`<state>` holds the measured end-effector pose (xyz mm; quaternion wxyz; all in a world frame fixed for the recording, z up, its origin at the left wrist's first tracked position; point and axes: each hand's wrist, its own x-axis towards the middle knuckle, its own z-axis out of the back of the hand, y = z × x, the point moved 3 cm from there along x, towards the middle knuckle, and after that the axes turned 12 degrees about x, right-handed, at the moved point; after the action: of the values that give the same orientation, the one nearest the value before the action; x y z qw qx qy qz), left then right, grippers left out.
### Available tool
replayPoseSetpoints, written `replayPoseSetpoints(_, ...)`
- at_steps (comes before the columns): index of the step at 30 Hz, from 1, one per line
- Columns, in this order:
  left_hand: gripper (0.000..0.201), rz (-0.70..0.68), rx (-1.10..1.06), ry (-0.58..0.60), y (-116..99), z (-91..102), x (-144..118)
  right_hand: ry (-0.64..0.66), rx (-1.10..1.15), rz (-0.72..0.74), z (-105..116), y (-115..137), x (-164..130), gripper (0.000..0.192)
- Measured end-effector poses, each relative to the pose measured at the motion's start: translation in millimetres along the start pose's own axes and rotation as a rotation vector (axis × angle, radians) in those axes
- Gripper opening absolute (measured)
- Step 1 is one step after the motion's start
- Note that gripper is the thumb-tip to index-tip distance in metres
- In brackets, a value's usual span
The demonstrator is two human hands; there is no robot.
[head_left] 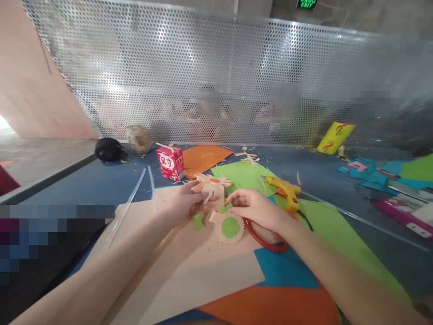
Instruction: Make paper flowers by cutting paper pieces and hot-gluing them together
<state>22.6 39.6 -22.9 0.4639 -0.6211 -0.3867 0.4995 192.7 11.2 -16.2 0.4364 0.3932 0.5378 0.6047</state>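
A cream paper flower (219, 181) with an orange centre lies on a cream sheet (162, 253). My left hand (189, 201) rests at its left side, fingers stretched out and touching its petals. My right hand (252, 207) is closed, thumb and forefinger pinching a small green paper piece (226, 207). Just below that is a round cream paper piece with a toothed edge, bearing a green disc (230, 227). Another green scrap (199, 221) lies under my left hand. Red-handled scissors (270, 244) lie partly hidden beneath my right hand and wrist.
A yellow glue gun (286, 189) lies right of my hands. Beyond are a red drink carton (171, 163), a green sheet (250, 176) and an orange sheet (206, 158). Clear glue sticks (137, 185) lie left. A perforated metal screen (169, 67) borders the table's back.
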Motion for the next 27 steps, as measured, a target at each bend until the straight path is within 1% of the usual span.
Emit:
replayPoseSetpoints(2,0.043,-0.057,0.02,0.062,-2,1.0,-1,-0.013,0.06,0.026,3,0,3,0.015)
replayPoseSetpoints(3,0.042,-0.086,0.036,0.077,-3,2.5,-1,-0.029,0.102,0.042,6,0,4,0.014)
replayPoseSetpoints(5,0.039,-0.125,0.084,0.07,-3,6.6,-1,-0.065,0.212,0.082,10,0,7,0.014)
replayPoseSetpoints(7,0.037,-0.153,0.137,0.103,-2,8.0,-2,-0.095,0.31,0.143,13,2,7,0.014)
replayPoseSetpoints(9,0.031,-0.187,0.174,0.195,-3,5.9,-5,-0.112,0.335,0.209,14,5,6,0.013)
replayPoseSetpoints(11,0.02,-0.212,0.162,0.263,-5,2.9,-10,-0.118,0.302,0.273,13,10,2,0.012)
replayPoseSetpoints(13,0.007,-0.231,0.144,0.233,-8,1.8,-15,-0.109,0.279,0.324,11,15,-1,0.012)
replayPoseSetpoints(16,0.019,-0.249,0.253,0.086,-10,2.3,-21,-0.084,0.277,0.378,10,19,-4,0.013)
replayPoseSetpoints(18,0.021,-0.268,0.34,0.022,-11,1.9,-24,-0.073,0.273,0.393,9,19,-5,0.014)
replayPoseSetpoints(23,0.025,-0.309,0.375,-0.033,-11,1.5,-25,-0.109,0.271,0.38,10,19,-4,0.013)
replayPoseSetpoints(27,0.023,-0.32,0.402,-0.015,-9,-0.7,-25,-0.188,0.228,0.359,12,20,-4,0.013)
